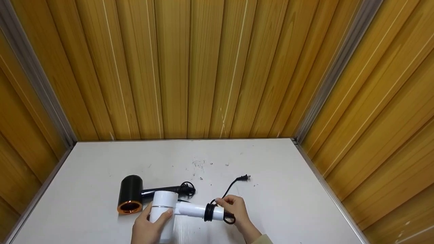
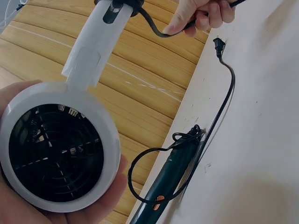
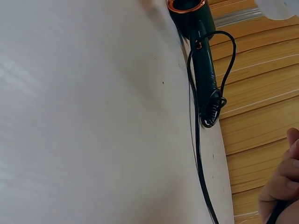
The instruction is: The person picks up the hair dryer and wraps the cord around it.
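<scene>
A white hair dryer (image 1: 193, 209) is held up over the near part of the table, its handle toward the right. My left hand (image 1: 146, 227) grips its barrel, and the left wrist view shows the round black grille (image 2: 56, 151) at one end. Around the handle's end is wound a black cord (image 1: 208, 212). Beside those coils my right hand (image 1: 237, 210) pinches the cord between thumb and fingers; the right wrist view has this hand (image 3: 282, 186) only at its lower right edge. The cord's plug (image 1: 242, 178) lies on the table farther back.
On the white table (image 1: 288, 189), a dark green hair dryer (image 1: 131, 189) with a copper-coloured rim lies behind and left of the white one, its own cord bundled at the handle's end. Wood-patterned panels (image 1: 203, 67) rise along the table's back and both sides.
</scene>
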Demonstrator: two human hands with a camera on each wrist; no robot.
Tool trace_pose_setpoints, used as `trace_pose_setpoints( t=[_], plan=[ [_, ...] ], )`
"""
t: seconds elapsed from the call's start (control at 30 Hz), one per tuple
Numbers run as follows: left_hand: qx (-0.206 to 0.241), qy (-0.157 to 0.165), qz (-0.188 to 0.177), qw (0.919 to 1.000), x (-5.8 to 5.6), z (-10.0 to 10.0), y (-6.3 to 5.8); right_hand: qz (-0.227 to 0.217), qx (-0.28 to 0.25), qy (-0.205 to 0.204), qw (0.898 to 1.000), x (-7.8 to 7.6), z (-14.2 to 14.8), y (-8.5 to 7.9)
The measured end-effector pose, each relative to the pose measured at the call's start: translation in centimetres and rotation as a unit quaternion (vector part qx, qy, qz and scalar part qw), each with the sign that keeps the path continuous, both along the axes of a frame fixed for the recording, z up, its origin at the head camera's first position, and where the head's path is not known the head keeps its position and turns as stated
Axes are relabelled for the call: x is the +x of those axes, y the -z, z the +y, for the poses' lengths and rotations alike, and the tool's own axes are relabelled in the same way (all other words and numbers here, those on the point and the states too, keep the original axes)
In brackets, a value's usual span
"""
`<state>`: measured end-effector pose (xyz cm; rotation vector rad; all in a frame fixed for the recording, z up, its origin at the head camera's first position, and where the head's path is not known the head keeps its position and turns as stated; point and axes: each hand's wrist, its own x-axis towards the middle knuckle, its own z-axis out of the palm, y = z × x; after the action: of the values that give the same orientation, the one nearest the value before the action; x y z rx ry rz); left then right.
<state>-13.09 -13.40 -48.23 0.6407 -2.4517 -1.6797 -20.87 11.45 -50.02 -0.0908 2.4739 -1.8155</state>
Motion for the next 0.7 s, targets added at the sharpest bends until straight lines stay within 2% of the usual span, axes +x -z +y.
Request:
trace_pose_setpoints(
  t=[0.1,0.27,0.37,0.47,0.57,0.7],
  plan=[
    [-0.002,0.011,-0.015,0.9998,0.0,-0.2,0.1,0.006,0.002,-0.001,1.0,-0.3,0.1,-0.1],
    [-0.007,0.036,-0.028,0.999,0.0,-0.2,0.2,0.016,-0.009,-0.022,1.0,-1.5,0.6,1.1],
    [-0.018,0.049,-0.035,0.998,-0.1,-0.2,0.2,0.031,-0.006,-0.036,0.999,-1.3,0.5,0.4],
    [-0.036,0.063,-0.031,0.9969,-0.1,-0.1,0.3,0.038,-0.001,-0.052,0.998,-0.7,0.3,-1.0],
    [-0.056,0.074,-0.02,0.9955,0.0,-0.1,0.4,0.053,0.015,-0.068,0.996,-0.7,0.2,-1.3],
    [-0.053,0.079,-0.014,0.9953,0.1,0.1,0.2,0.064,0.036,-0.082,0.994,-0.7,0.0,-1.5]
  ],
)
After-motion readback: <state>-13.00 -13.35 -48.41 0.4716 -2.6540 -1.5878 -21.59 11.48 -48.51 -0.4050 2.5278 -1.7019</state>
